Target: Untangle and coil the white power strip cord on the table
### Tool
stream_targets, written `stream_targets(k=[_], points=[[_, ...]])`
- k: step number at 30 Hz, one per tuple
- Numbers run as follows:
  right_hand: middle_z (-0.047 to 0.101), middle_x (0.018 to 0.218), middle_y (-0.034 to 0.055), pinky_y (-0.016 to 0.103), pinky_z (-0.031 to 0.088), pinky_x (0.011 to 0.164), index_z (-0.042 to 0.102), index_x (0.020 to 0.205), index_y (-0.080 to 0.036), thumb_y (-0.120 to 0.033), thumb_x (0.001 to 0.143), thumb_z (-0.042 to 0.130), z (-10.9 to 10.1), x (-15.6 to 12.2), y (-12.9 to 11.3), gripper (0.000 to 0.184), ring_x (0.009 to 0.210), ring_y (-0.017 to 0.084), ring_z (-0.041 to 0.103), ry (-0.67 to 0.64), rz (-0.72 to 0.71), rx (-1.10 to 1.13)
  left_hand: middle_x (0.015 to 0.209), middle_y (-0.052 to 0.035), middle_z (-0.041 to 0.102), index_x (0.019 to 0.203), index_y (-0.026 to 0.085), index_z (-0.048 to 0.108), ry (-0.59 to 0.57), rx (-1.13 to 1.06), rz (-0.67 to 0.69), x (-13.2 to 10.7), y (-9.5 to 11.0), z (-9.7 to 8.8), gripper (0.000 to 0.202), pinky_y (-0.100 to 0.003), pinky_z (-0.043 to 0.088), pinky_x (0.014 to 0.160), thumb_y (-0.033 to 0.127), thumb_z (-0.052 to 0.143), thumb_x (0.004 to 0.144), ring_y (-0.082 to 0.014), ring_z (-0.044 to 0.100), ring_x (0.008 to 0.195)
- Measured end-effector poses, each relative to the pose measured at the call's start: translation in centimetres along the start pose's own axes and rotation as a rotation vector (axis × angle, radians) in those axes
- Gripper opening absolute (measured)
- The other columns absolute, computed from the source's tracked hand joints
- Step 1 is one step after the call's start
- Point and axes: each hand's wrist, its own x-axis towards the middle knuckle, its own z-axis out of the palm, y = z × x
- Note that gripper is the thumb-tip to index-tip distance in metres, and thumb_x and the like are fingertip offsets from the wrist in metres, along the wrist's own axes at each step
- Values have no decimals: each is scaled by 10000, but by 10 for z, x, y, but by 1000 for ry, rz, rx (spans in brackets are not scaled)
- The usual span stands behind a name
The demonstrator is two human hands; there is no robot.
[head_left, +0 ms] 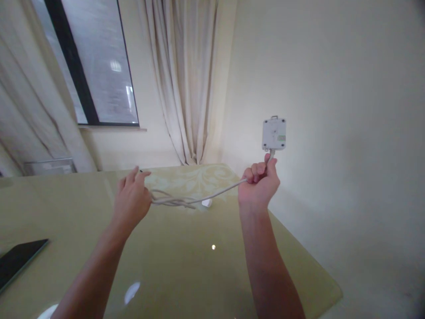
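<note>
My right hand (pixel 259 179) is raised and closed around a white cable (pixel 226 189), just below where it enters a square white box (pixel 274 134). This box stands upright above my fingers. Dark dots mark its corners, a small greenish label sits low on its face, and a loop tops it; it looks like the back of an extension socket. To the left, my left hand (pixel 133 195) grips the looped, bundled part of the cable, its thumb and index finger pointing outward. Between the hands the cable sags slightly above the table.
Below is a glossy yellowish-green table (pixel 186 248) with a pale leaf pattern at its far end. A small white object (pixel 206 202) shows behind the cable. A dark flat panel (pixel 20 257) lies at left. Beyond are curtains (pixel 186 79), a window (pixel 99 62) and a wall (pixel 332 133).
</note>
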Motion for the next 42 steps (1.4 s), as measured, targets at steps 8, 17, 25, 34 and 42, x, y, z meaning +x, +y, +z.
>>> stream_targets(k=[8, 17, 25, 34, 42], points=[[334, 565, -124, 224, 189, 413, 548, 955, -234, -478, 1039, 579, 0, -5, 9, 259, 432, 79, 228, -6, -108, -40, 1056, -90, 792, 1088, 258, 771, -863, -107, 152, -34, 47, 6, 379, -365, 555, 847, 505, 796, 801, -293, 728, 964], [228, 525, -120, 223, 152, 409, 391, 795, -242, -417, 1118, 394, -5, 7, -8, 367, 422, 98, 140, -52, -91, 98, 815, -43, 741, 1045, 224, 762, -741, -202, 203, -23, 38, 20, 327, -280, 494, 695, 466, 544, 1011, -198, 664, 742], [120, 510, -120, 216, 91, 391, 341, 712, -226, -395, 1151, 346, -9, 13, 7, 470, 438, 99, 30, -127, 79, 216, 923, -73, 778, 1086, 202, 782, -543, -267, 176, -12, 32, 1, 381, -289, 542, 747, 519, 589, 997, -206, 697, 836], [90, 505, -120, 201, 99, 377, 307, 670, -226, -350, 1154, 292, -22, 27, 33, 500, 444, 100, -5, -159, 237, 252, 950, -61, 786, 1054, 195, 807, -574, -400, 217, -12, 34, -1, 381, -272, 537, 788, 516, 608, 1004, -202, 700, 890], [141, 496, -121, 195, 119, 368, 315, 690, -234, -371, 1145, 330, -8, -15, 64, 476, 433, 103, 11, -221, 497, 168, 927, -75, 791, 1024, 179, 812, -585, -453, 184, -16, 42, 6, 368, -280, 559, 770, 503, 645, 974, -209, 715, 859]])
